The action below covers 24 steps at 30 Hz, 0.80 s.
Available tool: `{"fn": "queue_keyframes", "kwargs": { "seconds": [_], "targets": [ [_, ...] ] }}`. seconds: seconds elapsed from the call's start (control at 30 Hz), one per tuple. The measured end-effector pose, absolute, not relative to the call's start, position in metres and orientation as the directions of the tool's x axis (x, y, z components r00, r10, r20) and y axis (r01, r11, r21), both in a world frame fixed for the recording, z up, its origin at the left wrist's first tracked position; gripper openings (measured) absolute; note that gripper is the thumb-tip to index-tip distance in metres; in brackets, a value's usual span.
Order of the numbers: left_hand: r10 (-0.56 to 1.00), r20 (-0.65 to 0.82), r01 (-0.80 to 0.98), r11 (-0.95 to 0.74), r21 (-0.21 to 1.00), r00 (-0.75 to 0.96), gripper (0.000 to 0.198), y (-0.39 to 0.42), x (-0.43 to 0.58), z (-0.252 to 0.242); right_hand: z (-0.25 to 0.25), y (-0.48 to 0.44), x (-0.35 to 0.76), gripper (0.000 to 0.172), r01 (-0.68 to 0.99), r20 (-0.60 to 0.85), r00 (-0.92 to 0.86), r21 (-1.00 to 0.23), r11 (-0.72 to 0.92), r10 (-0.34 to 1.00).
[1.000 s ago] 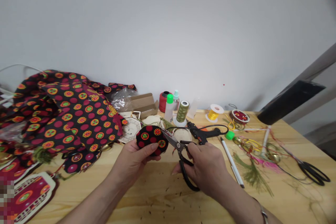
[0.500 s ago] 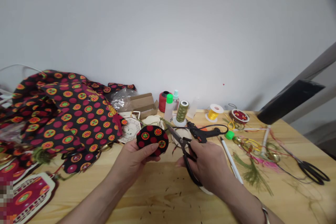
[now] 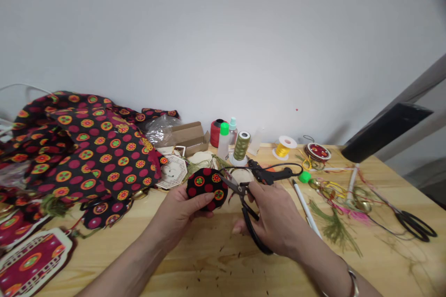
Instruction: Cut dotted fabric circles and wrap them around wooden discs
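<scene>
My left hand [image 3: 186,209] is closed on a round disc covered in black patterned fabric [image 3: 205,187], thumb on its face. The disc is tilted up over the table, its dotted and flowered side showing. In my right hand [image 3: 273,216] are black-handled scissors [image 3: 251,227], held with the fingers through the handles. Their blades point left and lie at the disc's right edge; whether they bite into the cloth I cannot tell. Small dark scraps lie on the wood below. Just behind my right hand is a black glue gun [image 3: 270,175].
Patterned cloth [image 3: 94,148] is heaped at left, near a framed fabric piece [image 3: 35,262]. Along the wall stand a green-capped bottle [image 3: 224,141], a green thread cone [image 3: 241,146] and a yellow spool [image 3: 284,147]. At right lie a white pen [image 3: 306,209], tangled cords and other scissors [image 3: 416,225].
The disc in my left hand has shifted slightly right, toward the scissors. The blades have come down from above the disc's right side to its edge.
</scene>
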State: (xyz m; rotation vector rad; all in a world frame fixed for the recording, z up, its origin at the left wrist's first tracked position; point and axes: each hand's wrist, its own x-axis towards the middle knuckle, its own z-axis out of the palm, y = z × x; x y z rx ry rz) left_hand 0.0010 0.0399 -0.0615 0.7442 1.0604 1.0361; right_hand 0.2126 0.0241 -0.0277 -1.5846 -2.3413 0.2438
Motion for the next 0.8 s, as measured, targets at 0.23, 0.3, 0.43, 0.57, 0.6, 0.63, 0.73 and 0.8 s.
{"fn": "queue_keyframes", "kwargs": {
  "seconds": [0.23,0.3,0.43,0.57,0.6,0.63,0.73,0.8],
  "targets": [
    [0.931,-0.325,-0.287,0.360,0.887,0.165,0.029,0.0393,0.0021,-0.0646,-0.0290,0.0239,0.2097,0.043,0.877,0.183,-0.338,-0.295,0.379,0.923],
    [0.932,-0.322,-0.285,0.358,0.889,0.167,0.029,0.0386,0.0026,-0.0648,-0.0295,0.0234,0.2090,0.044,0.879,0.197,-0.333,-0.288,0.379,0.922],
    [0.931,-0.325,-0.292,0.362,0.885,0.167,0.027,0.0372,0.0032,-0.0646,-0.0307,0.0231,0.2084,0.045,0.880,0.213,-0.337,-0.275,0.388,0.917],
    [0.930,-0.326,-0.288,0.363,0.886,0.169,0.026,0.0371,0.0030,-0.0646,-0.0322,0.0232,0.2082,0.046,0.881,0.228,-0.343,-0.257,0.396,0.911],
    [0.930,-0.325,-0.286,0.363,0.887,0.170,0.026,0.0374,0.0030,-0.0645,-0.0325,0.0231,0.2080,0.046,0.884,0.233,-0.340,-0.250,0.394,0.911],
    [0.929,-0.325,-0.286,0.364,0.887,0.174,0.026,0.0376,0.0031,-0.0643,-0.0329,0.0230,0.2079,0.047,0.888,0.240,-0.336,-0.243,0.391,0.911],
    [0.928,-0.328,-0.289,0.367,0.884,0.176,0.026,0.0376,0.0034,-0.0629,-0.0333,0.0223,0.2075,0.049,0.894,0.261,-0.328,-0.226,0.388,0.908],
    [0.929,-0.327,-0.291,0.365,0.884,0.171,0.026,0.0371,0.0036,-0.0613,-0.0329,0.0219,0.2077,0.049,0.894,0.268,-0.326,-0.224,0.388,0.907]
  ]
}}
